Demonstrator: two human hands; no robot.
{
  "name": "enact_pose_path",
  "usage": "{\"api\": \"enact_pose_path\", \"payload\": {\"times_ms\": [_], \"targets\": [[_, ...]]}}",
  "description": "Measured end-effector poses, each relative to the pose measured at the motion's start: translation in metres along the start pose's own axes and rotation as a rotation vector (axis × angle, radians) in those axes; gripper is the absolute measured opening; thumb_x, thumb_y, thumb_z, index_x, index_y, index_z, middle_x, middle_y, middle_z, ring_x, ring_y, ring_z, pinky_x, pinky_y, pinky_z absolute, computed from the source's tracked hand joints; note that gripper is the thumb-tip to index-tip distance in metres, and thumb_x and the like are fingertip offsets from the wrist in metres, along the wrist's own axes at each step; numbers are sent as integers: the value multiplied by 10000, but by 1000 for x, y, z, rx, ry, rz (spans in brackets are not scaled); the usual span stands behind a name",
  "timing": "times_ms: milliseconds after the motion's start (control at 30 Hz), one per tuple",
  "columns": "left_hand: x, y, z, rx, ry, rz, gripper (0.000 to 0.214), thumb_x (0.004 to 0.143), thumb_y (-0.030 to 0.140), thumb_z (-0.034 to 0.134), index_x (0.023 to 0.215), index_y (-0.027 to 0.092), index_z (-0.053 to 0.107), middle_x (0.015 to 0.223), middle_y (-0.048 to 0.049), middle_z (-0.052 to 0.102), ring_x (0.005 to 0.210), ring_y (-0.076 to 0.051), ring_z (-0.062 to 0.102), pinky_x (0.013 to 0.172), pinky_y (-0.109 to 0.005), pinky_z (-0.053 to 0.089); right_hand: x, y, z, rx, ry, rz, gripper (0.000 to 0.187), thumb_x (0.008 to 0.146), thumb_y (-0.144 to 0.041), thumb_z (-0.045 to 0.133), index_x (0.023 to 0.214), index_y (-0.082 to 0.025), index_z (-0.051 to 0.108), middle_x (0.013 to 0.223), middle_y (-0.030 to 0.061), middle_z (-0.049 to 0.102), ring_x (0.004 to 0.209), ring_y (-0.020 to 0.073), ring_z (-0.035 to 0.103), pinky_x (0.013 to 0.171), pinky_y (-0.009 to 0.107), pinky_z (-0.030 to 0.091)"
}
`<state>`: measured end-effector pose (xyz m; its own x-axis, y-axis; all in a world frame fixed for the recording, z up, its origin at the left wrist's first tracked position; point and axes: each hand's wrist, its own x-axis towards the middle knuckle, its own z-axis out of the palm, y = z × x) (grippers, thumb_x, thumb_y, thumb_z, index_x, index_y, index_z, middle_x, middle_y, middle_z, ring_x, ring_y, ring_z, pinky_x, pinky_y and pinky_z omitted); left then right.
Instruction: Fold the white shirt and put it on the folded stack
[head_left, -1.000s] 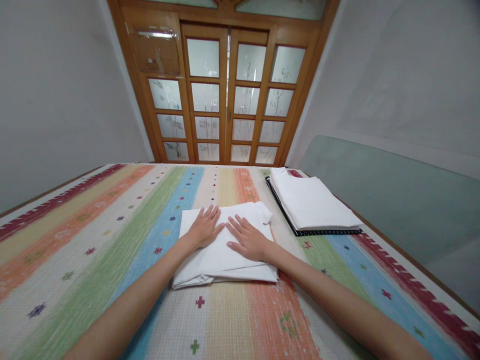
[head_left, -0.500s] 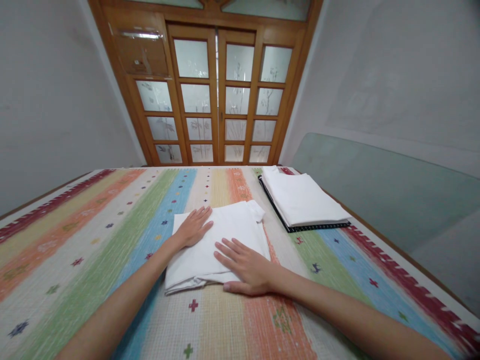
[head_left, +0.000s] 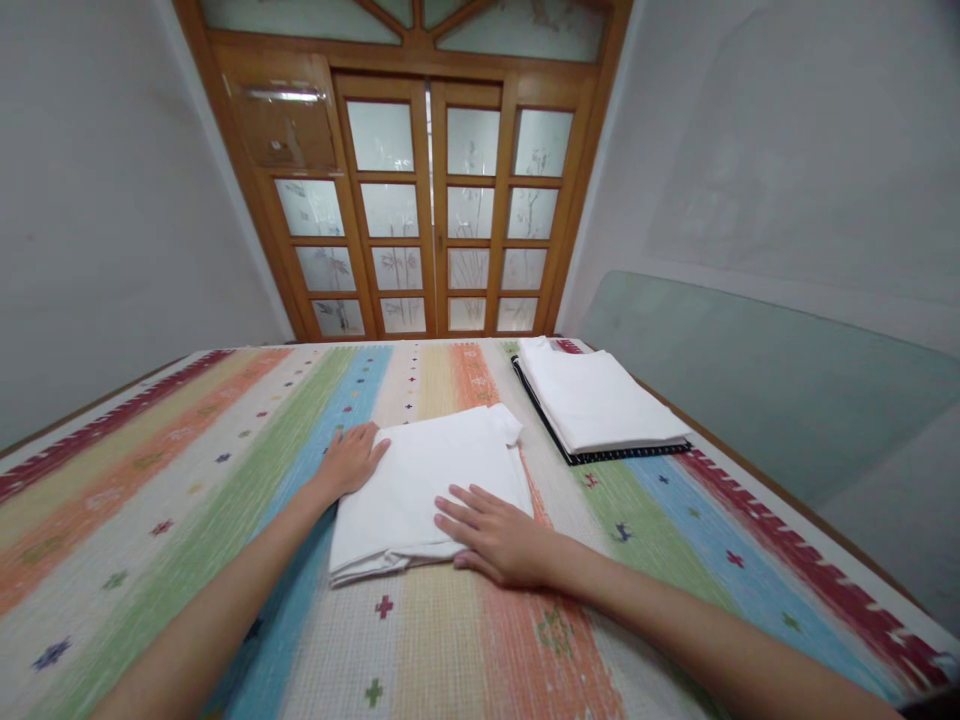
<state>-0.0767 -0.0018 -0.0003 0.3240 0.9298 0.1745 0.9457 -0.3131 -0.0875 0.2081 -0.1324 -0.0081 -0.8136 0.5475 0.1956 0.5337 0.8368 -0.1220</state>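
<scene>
A folded white garment lies on the striped cloth in front of me, with a small piece sticking out at its far right corner and loose layers along its near edge. Flat on its right part rests my right hand, fingers spread and the thumb near the front edge. My left hand is at the garment's far left corner, its thumb touching the white fabric and its fingers stretched out, partly overlapping one another. Neither hand has anything gripped.
To the right, another folded white garment lies on top of a black patterned cloth. A multicoloured striped cloth covers the surface. Beyond its far edge stand wooden doors with glass panes; a pale green panel lines the right wall.
My left hand has slid left from the top of the garment to its left edge. The right hand stays nearly in place. The view has tilted slightly upward.
</scene>
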Motion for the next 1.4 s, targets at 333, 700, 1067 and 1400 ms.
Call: {"api": "enact_pose_path", "payload": {"times_ms": [333, 700, 1067, 1400], "targets": [[-54, 6, -37, 127, -83, -127, 424, 971, 335, 331, 1056, 55, 637, 1025, -225, 677, 1015, -348, 631, 839, -431, 449, -13, 69, -18, -307, -21, 198, 494, 900, -102, 488, 1390, -160, 507, 1445, 121, 494, 1377, 302, 391, 1140, 514, 298], [-99, 37, -53, -293, -105, 17, 451, 962, 469, 343, 828, 171, 654, 863, -105, 707, 830, -257, 659, 773, -384, 483, 30, 74, -34, -217, 196, 448, 420, 931, -191, 426, 1316, -83, 555, 1508, 188, 380, 1438, 301, 271, 1161, 508, 274], [-78, -14, -14, -390, -172, 407, 748, 891, 622, 486, 1522, 300, 244, 1576, -63, 286, 1460, -300, 215, 1152, -526, 244, 18, -2, -1, 102, -32, 92, 675, 973, -546, 352, 1519, -157, 279, 1588, 136, 222, 1478, 267, 125, 1203, 491, 110], [-122, 1, -26, -432, 13, 421, 687, 875, 401, 559, 1495, 227, 320, 1527, -119, 380, 1391, -290, 378, 1126, -488, 355, 16, -1, 3, 48, 58, 36, 620, 910, -490, 524, 1418, -139, 462, 1519, 172, 369, 1460, 321, 185, 1169, 569, 153]]}}
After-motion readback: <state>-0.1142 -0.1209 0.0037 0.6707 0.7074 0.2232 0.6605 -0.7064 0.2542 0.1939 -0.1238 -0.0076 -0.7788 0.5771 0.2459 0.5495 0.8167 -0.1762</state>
